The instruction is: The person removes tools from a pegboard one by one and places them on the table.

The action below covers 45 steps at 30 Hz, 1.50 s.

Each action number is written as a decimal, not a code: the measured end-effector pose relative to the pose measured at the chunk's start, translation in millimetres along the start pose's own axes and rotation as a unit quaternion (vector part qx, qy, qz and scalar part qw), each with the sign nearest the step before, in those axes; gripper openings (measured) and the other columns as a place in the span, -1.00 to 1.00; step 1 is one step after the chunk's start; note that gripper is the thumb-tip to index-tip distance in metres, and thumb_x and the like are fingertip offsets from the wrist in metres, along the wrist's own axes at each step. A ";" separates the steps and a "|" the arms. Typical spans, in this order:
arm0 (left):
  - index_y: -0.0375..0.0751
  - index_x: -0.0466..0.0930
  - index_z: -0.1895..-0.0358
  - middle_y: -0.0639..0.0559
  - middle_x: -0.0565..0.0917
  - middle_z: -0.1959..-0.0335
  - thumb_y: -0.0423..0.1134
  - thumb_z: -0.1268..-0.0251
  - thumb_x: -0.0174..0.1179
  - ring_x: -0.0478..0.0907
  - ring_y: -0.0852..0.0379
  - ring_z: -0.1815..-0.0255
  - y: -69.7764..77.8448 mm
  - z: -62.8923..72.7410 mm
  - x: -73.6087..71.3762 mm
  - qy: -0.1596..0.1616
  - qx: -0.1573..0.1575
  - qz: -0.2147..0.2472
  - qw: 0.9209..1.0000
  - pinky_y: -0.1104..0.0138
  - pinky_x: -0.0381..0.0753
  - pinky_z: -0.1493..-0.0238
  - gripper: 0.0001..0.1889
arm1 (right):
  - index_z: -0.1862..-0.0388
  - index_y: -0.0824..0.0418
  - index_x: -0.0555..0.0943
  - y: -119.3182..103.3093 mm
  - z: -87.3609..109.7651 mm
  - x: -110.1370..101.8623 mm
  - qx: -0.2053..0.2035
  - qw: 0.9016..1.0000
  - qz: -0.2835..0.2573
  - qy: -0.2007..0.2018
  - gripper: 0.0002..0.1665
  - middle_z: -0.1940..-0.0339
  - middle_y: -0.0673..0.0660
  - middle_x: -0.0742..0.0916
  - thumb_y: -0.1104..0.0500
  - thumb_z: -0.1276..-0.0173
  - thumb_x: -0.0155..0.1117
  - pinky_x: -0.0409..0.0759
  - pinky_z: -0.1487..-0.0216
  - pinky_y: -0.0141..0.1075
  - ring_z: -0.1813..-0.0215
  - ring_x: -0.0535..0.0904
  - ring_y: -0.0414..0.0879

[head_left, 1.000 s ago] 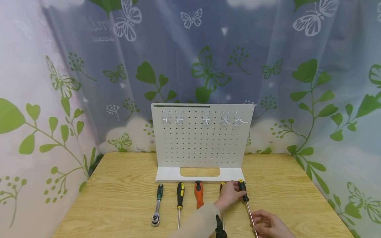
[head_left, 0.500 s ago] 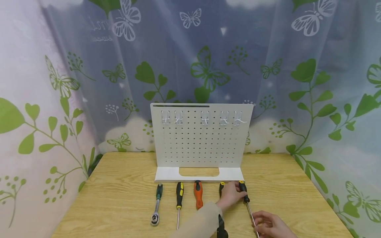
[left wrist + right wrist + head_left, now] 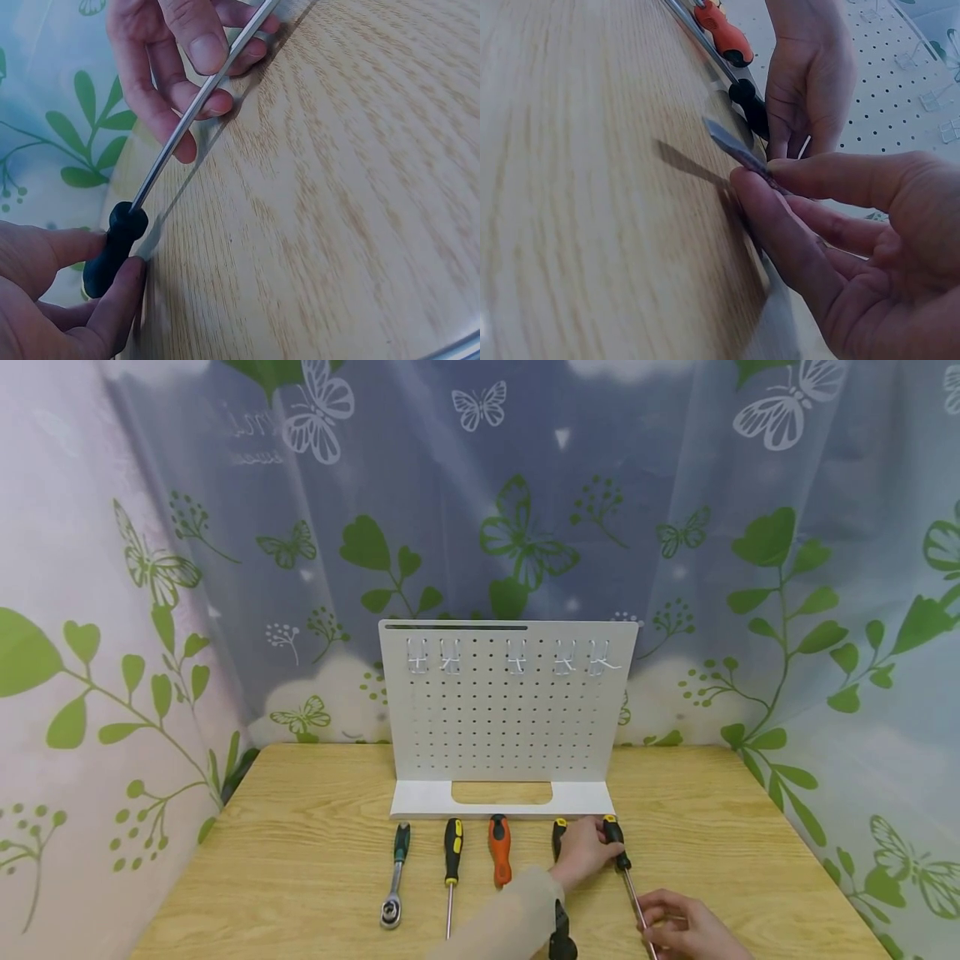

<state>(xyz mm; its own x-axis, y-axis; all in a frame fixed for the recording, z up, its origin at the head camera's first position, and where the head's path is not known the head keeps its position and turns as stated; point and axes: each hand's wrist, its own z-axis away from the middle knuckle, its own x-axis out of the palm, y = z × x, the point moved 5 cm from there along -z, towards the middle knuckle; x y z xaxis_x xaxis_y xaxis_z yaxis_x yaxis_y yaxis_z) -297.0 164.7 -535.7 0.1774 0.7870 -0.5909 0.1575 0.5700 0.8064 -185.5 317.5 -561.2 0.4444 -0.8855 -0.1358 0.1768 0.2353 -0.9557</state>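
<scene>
In the head view, a slotted screwdriver (image 3: 617,839) with a black, yellow-ended handle lies at an angle between my two hands. My left hand (image 3: 587,853) pinches its handle between thumb and fingers, just in front of the pegboard base. Lower down, my right hand (image 3: 686,927) holds the steel shaft near its far end. The flat blade tip (image 3: 731,142) pokes out past the right thumb and forefinger in the right wrist view, a little above the table. A second screwdriver with a black and yellow handle (image 3: 559,837) is partly covered by my left hand and forearm.
A white pegboard (image 3: 498,714) with several clear hooks (image 3: 517,657) stands at the back of the wooden table (image 3: 300,860). To the left lie a ratchet wrench (image 3: 396,877), a black-and-yellow screwdriver (image 3: 453,852) and an orange-handled tool (image 3: 499,850). A patterned curtain (image 3: 465,527) surrounds the table.
Both hands have shifted very slightly to the right along with the screwdriver they hold. The other tools stay where they were.
</scene>
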 end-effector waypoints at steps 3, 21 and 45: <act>-0.20 0.65 0.30 0.16 0.59 0.51 -0.17 -0.14 0.52 0.48 0.26 0.44 1.8 0.8 -1.0 0.003 0.008 -0.010 1.000 0.39 0.49 0.27 -0.75 | -0.24 0.68 0.33 -1.1 0.8 -1.4 0.006 1.000 0.005 0.003 -0.43 0.17 0.10 0.69 0.37 -0.39 0.25 0.71 0.24 -0.34 0.23 0.65 -0.08; -0.21 0.61 0.29 0.15 0.51 0.52 -0.22 -0.09 0.55 0.40 0.26 0.48 3.0 4.4 -0.9 0.014 -0.010 -0.011 1.000 0.44 0.48 0.42 -0.72 | -0.16 0.54 0.49 -7.9 -1.9 -2.6 0.030 0.993 0.104 0.047 -0.53 0.26 0.07 0.64 0.38 -0.31 0.31 0.71 0.29 -0.23 0.26 0.62 -0.02; -0.31 0.59 0.04 0.12 0.61 0.47 -0.26 -0.19 0.45 0.49 0.26 0.46 8.6 8.9 -15.7 0.012 0.017 0.038 0.999 0.45 0.55 0.37 -0.66 | -0.19 0.43 0.49 -11.8 2.9 -2.9 -0.001 0.984 0.149 0.101 -0.58 0.31 0.09 0.62 0.24 -0.46 0.25 0.65 0.48 -0.29 0.40 0.62 -0.07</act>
<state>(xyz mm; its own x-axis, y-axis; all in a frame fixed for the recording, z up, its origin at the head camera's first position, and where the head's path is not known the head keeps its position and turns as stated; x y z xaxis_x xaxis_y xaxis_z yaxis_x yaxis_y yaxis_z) -289.8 155.2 -519.7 0.1667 0.8329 -0.5277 0.1782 0.5009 0.8469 -186.4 318.5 -548.7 0.2936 -0.8387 -0.4587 0.0638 0.4960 -0.8660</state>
